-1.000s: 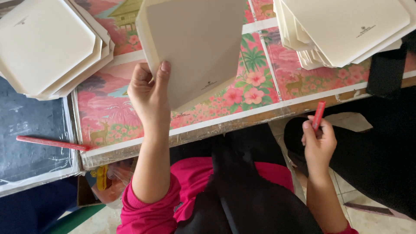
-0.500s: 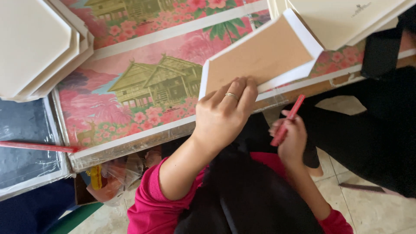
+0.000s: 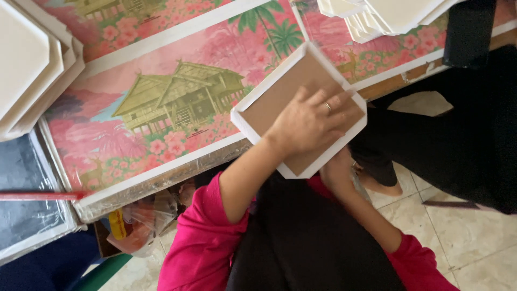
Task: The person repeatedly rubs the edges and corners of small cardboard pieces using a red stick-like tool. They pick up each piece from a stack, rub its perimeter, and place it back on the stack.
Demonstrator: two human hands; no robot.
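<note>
The desk (image 3: 177, 178) is spread with a pink printed sheet (image 3: 161, 108) showing a golden house, with stacks of white octagonal trays (image 3: 32, 70) at the far left and far right (image 3: 388, 16). A square cardboard tray (image 3: 280, 102), brown inside with white rim, lies half over the desk's near edge. The left hand (image 3: 312, 121) presses flat on it, fingers (image 3: 336, 102) spread open. The right hand (image 3: 336, 175) sits beneath the tray; its grip cannot be told. The tray seems to be being seated or flattened; steady, even pressure looks needed.

Bare tablecloth (image 3: 177, 102) between card stacks (image 3: 32, 70)
</note>
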